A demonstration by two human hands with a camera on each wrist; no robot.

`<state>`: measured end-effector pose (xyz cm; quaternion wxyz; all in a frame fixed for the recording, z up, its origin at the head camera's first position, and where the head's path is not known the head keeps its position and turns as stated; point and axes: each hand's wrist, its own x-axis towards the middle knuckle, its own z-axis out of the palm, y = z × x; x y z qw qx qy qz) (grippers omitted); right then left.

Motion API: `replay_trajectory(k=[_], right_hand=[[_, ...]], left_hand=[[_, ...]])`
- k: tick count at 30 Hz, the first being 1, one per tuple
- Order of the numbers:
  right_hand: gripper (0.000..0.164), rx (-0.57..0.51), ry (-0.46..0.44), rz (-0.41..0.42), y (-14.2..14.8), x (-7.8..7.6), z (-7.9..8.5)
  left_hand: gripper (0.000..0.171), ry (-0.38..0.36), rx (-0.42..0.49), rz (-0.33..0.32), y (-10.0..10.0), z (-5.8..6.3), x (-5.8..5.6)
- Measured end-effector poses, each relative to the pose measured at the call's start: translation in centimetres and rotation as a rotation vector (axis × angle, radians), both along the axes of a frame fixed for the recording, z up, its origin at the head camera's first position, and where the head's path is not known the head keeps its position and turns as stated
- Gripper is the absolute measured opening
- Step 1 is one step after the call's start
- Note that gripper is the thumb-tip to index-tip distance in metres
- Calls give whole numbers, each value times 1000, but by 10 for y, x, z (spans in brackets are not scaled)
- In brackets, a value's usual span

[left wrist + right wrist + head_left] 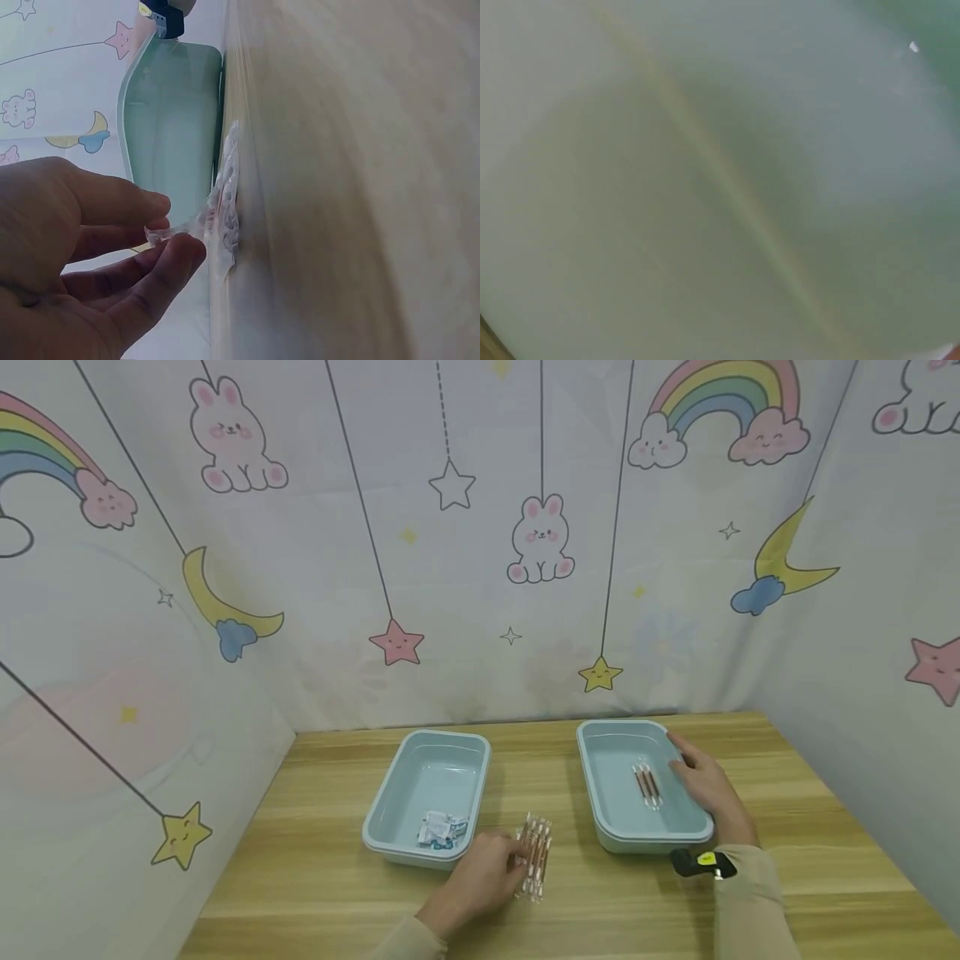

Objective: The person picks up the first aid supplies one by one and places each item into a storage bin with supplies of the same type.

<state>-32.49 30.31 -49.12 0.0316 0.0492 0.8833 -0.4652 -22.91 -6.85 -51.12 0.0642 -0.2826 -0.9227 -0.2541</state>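
My left hand [483, 872] pinches the edge of a strip of cotton swabs [537, 853], brown-stemmed with white ends, in clear wrapping. In the left wrist view, thumb and fingertips hold the clear plastic [217, 217] while much of the strip lies along the table. My right hand [708, 785] grips the right rim of a light blue plastic tray [588, 777]. A few similar wrapped swabs [647, 787] lie on that tray's floor. The right wrist view is filled by the blurred pale tray wall [705, 262]; no fingers show there clearly.
A second light blue tray [378, 802] stands to the left, with several small white-and-blue packets [442, 831] at its near end. Both trays rest on a wooden table [300, 860]. Printed fabric walls [480, 593] enclose the table at the back and sides.
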Motion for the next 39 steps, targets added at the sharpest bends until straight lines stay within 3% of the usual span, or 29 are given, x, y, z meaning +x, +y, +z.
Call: replay_trajectory(k=[11,26,39], right_hand=[[57,4,3,6,-2,1,1],[56,14,14,25,-1,2,-5],[56,18,-10,12,-1,1,2]], left_hand=[[20,37,44,3,-1,1,2],[20,16,94,-37,0,2,9],[17,-72,142,-34,-1,14,2]])
